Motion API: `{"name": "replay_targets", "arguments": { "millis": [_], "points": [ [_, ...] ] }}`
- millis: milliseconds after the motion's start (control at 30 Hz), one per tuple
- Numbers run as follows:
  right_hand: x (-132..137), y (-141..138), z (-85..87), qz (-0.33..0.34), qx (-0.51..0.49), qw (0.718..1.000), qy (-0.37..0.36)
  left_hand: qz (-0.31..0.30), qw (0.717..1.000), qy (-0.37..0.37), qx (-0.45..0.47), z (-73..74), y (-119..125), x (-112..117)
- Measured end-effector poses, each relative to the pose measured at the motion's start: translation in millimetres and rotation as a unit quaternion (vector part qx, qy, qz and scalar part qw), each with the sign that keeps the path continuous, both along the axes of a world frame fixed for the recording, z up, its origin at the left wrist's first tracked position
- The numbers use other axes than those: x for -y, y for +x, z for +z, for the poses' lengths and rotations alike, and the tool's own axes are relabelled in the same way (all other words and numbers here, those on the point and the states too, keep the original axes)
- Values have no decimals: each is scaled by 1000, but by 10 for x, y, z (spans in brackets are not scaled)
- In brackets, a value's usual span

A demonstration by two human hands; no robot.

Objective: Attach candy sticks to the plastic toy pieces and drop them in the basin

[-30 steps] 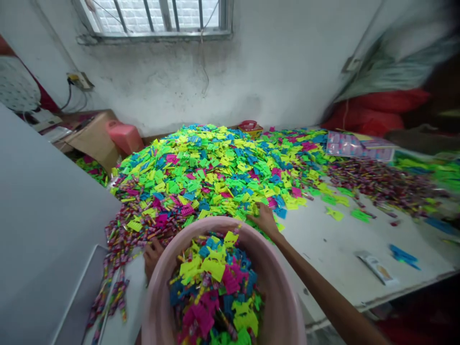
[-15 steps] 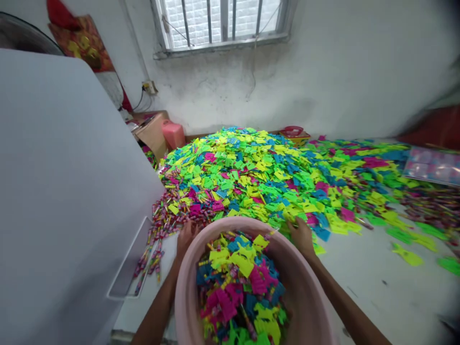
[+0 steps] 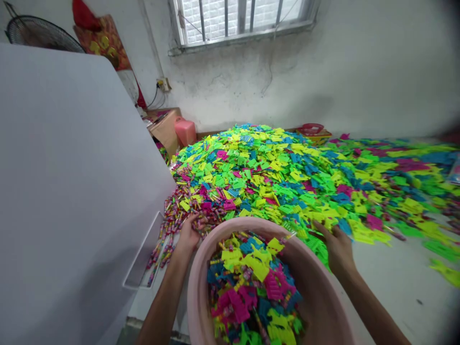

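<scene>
A pink plastic basin point(image 3: 201, 292) sits at the bottom middle, heaped with flat neon pieces in yellow, blue, magenta and green point(image 3: 251, 282). Just beyond it spreads a large pile of the same pieces point(image 3: 258, 177) mixed with small multicoloured sticks. My left hand point(image 3: 189, 235) reaches past the basin's near-left rim, its fingers among the sticks point(image 3: 201, 213). My right hand point(image 3: 336, 249) lies at the pile's lower edge, right of the basin, its fingertips on green and yellow pieces. Neither hand shows anything clearly held.
A large grey-white panel point(image 3: 72, 167) fills the left side. The pile rests on a white table top point(image 3: 402, 292). Behind it stand a cardboard box point(image 3: 165, 129), a pink container point(image 3: 185, 132) and a red basket point(image 3: 311, 128) by the wall.
My right hand has slid rightward along the pile's edge, away from the basin. My left hand has stayed by the sticks. The view has swung left, bringing the fan into sight.
</scene>
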State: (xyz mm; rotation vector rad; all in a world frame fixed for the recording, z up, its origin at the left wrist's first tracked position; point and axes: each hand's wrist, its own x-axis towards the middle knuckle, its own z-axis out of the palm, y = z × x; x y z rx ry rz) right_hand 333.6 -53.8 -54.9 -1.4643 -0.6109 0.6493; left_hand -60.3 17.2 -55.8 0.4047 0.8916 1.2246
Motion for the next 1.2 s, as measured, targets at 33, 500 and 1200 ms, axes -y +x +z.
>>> {"name": "replay_targets", "arguments": {
  "millis": [33, 500, 1200],
  "points": [
    [19, -26, 58, 1, -14, 1000, 6, 4, 1000, 4, -17, 45, 10, 19],
    [728, -1046, 1241, 299, -110, 947, -29, -176, 927, 207, -259, 1126, 698, 769],
    [908, -1081, 1238, 380, 25, 924, -22, -215, 817, 346, -408, 1460, 854, 1070]
  ]
}}
